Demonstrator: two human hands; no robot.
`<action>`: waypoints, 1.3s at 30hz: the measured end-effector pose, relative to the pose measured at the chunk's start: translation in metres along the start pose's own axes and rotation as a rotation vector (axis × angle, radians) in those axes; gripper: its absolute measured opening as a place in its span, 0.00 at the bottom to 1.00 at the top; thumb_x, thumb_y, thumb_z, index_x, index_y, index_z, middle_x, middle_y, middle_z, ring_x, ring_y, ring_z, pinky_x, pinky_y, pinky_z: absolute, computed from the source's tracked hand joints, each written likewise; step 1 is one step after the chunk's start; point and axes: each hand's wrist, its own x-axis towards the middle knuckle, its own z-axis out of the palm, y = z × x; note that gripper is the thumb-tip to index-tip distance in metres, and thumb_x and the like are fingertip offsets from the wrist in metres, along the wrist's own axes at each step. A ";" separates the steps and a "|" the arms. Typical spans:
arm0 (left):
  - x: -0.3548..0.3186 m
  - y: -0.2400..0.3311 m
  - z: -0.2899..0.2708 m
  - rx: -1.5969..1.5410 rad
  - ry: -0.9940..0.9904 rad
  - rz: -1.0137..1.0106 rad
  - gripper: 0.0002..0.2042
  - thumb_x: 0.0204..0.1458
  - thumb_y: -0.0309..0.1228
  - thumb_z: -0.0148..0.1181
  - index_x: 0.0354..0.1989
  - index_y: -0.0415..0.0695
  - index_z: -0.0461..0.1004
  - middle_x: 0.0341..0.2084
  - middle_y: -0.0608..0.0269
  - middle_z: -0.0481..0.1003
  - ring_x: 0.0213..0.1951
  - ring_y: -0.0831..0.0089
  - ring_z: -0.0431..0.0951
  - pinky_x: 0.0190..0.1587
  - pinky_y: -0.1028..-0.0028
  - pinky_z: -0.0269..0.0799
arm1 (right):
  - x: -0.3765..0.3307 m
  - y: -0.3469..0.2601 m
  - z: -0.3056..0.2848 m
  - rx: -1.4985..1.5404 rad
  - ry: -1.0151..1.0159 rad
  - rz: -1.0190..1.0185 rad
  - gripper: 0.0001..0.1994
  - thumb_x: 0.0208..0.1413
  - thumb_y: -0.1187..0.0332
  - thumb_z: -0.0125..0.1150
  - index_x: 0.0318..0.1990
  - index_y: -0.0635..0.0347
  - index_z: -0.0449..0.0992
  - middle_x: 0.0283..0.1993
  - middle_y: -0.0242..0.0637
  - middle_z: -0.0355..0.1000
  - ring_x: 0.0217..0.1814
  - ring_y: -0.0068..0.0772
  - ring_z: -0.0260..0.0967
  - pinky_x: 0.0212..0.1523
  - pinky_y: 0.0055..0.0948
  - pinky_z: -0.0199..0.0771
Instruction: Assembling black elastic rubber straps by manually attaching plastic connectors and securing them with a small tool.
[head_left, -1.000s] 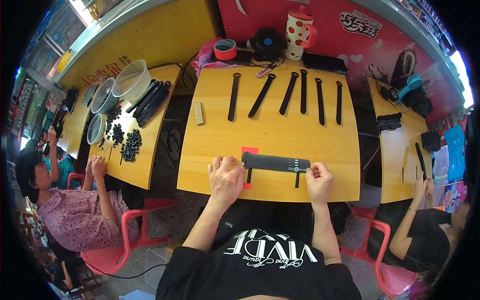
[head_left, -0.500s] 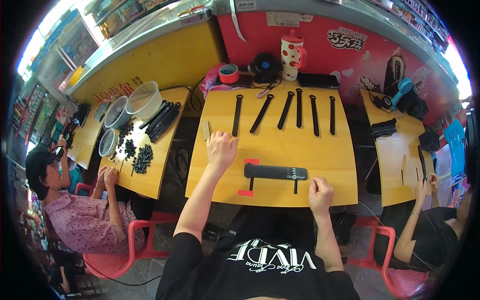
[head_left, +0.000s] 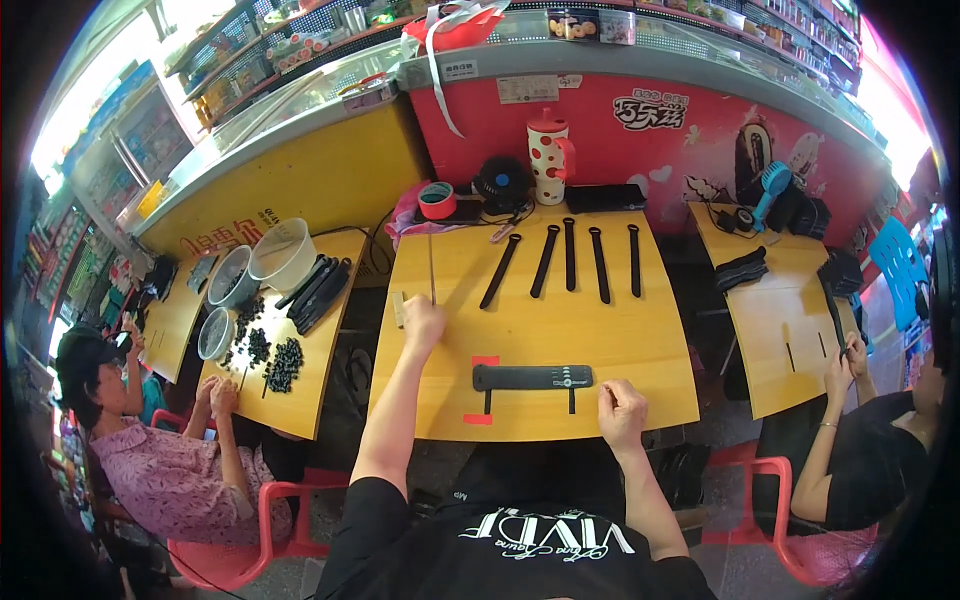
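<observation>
My left hand (head_left: pixel 424 322) is closed around the lower end of a thin black strap (head_left: pixel 432 265), which stands up edge-on from the fingers at the table's left side. Just beside that hand lies a small beige block (head_left: pixel 399 309). Curled into a fist, my right hand (head_left: pixel 622 412) rests near the table's front right; whether anything is inside it is hidden. To its left lies a flat black sleeve-like piece (head_left: pixel 530 377) with light printing at its right end. Several black straps with ringed ends, such as one strap (head_left: pixel 570 255), lie in a row farther back.
Red tape pieces (head_left: pixel 478 419) and black strips mark the table (head_left: pixel 450 350) around the sleeve. A tape roll (head_left: pixel 437 200), fan (head_left: pixel 502 182) and dotted tumbler (head_left: pixel 548 160) stand behind. Co-workers sit at both sides; the left table holds plastic tubs (head_left: pixel 282 255) and small black parts (head_left: pixel 285 365).
My left hand has taken hold of the leftmost strap and lifted its ringed end off the table. The view has tilted upward. My right hand stays a fist beside the sleeve.
</observation>
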 end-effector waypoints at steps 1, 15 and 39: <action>-0.003 -0.005 -0.009 -0.421 -0.093 -0.175 0.05 0.45 0.23 0.57 0.25 0.34 0.77 0.22 0.50 0.76 0.28 0.63 0.80 0.31 0.67 0.76 | 0.000 0.001 0.001 0.014 -0.004 0.011 0.02 0.49 0.79 0.59 0.31 0.65 0.74 0.28 0.47 0.72 0.30 0.46 0.72 0.29 0.34 0.70; -0.209 0.095 -0.089 -1.007 -0.102 0.485 0.10 0.47 0.15 0.59 0.38 0.34 0.71 0.26 0.54 0.73 0.26 0.66 0.76 0.28 0.74 0.69 | 0.007 -0.105 0.005 0.834 -0.473 0.135 0.08 0.56 0.82 0.58 0.43 0.66 0.75 0.45 0.38 0.70 0.46 0.29 0.70 0.44 0.26 0.72; -0.194 0.034 -0.073 -1.545 -0.699 -0.412 0.07 0.59 0.22 0.54 0.41 0.32 0.77 0.30 0.59 0.76 0.30 0.72 0.80 0.29 0.79 0.75 | -0.017 -0.026 -0.055 0.688 -0.492 0.730 0.04 0.55 0.79 0.60 0.38 0.63 0.77 0.26 0.28 0.73 0.25 0.14 0.69 0.25 0.12 0.66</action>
